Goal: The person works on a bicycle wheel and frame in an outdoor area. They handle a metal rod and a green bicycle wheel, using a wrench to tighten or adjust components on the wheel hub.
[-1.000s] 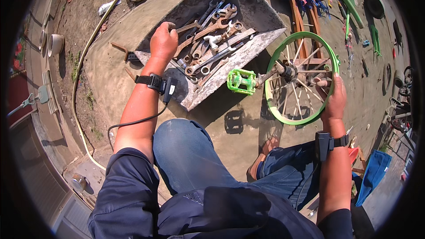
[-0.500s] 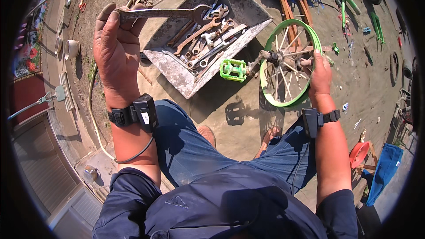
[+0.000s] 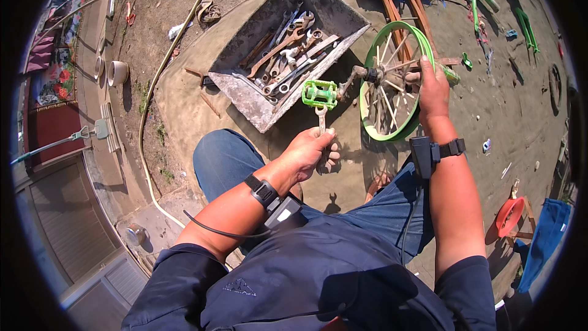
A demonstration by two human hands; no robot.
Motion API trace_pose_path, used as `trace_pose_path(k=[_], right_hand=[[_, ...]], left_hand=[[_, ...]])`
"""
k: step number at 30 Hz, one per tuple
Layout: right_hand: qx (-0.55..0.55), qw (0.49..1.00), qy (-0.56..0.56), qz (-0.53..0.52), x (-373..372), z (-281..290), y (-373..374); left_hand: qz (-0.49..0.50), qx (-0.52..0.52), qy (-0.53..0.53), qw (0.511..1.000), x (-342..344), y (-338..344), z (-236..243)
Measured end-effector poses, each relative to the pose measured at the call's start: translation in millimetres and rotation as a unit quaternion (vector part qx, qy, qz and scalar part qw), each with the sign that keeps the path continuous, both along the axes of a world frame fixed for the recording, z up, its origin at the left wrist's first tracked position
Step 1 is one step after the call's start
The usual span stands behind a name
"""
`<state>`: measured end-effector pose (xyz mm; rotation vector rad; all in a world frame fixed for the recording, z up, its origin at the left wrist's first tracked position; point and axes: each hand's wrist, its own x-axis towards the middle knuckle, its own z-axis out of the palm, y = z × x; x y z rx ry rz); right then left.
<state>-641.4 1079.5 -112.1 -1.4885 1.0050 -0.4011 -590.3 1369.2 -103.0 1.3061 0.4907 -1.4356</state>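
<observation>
My left hand [image 3: 311, 152] is closed round the handle of an open-ended wrench [image 3: 322, 121]. The wrench's head points up and meets the near edge of a bright green pedal [image 3: 320, 94]; whether it grips any part there I cannot tell. From the pedal a dirty crank arm [image 3: 351, 81] runs to the hub of a small spoked wheel with a green rim [image 3: 376, 133]. On the wheel's right side my right hand [image 3: 435, 93] is closed over the rim and keeps the wheel upright. Part of the rim is hidden behind that hand.
Just beyond the pedal lies a worn metal tray [image 3: 248, 99] heaped with several wrenches [image 3: 278, 52]. A brown wooden frame [image 3: 422, 15] stands behind the wheel. To the left run a hose [image 3: 144, 129] and flowerpots [image 3: 118, 73]. A red round object [image 3: 509, 217] and blue cloth [image 3: 547, 239] are at the right.
My left hand has come down and right from beside the tray, bringing the wrench to the pedal. My right hand still holds the wheel, which has shifted slightly left.
</observation>
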Motion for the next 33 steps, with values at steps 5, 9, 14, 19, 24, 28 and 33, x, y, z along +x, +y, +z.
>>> trace_pose_path(k=[5, 9, 14, 19, 24, 28, 33], right_hand=[[0.015, 1.000, -0.017, 0.001, 0.1, -3.5, 4.1], [0.002, 1.000, -0.013, 0.003, 0.9, 2.5, 2.9], [0.000, 1.000, -0.019, 0.003, 0.8, -1.5, 5.7], [0.003, 1.000, -0.022, 0.001, -1.4, -0.5, 5.0], [-0.020, 1.000, -0.006, 0.009, -2.6, 3.9, 6.3], [-0.014, 1.000, -0.015, 0.015, -3.6, 1.7, 4.8], [-0.016, 1.000, -0.027, 0.006, -2.4, -2.8, 6.1]], left_hand=[[-0.069, 0.029, -0.025, 0.997, -22.1, -18.8, -18.3], [-0.013, 0.078, 0.004, 0.997, -23.4, -23.1, -32.5], [0.029, 0.097, -0.045, 0.994, -14.0, -31.3, -63.8], [0.088, 0.103, -0.060, 0.989, -13.4, -43.6, -62.6], [0.111, 0.097, -0.053, 0.988, -8.1, -48.5, -62.8], [0.105, 0.067, -0.047, 0.991, -6.3, -46.7, -76.3], [0.103, 0.060, -0.055, 0.991, -4.0, -47.4, -86.2]])
